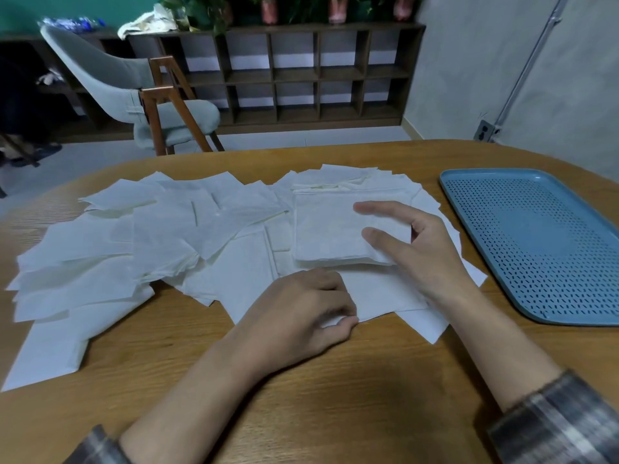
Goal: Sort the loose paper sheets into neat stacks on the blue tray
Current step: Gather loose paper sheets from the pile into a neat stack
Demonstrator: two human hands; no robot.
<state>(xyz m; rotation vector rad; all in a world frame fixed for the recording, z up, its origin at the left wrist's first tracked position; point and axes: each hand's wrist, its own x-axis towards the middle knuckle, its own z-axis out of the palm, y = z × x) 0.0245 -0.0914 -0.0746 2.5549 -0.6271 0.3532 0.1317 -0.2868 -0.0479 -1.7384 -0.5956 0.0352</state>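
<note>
No text, label, brand, number or sign can be read: the paper sheets (207,236) are blank and the blue tray (536,242) is unmarked.

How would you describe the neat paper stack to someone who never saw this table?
Start at the blue tray on the right of the wooden table. Left of it, at the fingertips of the right hand, lies the stack. Unlike the scattered sheets around it, its edges are aligned in several layers.
</note>
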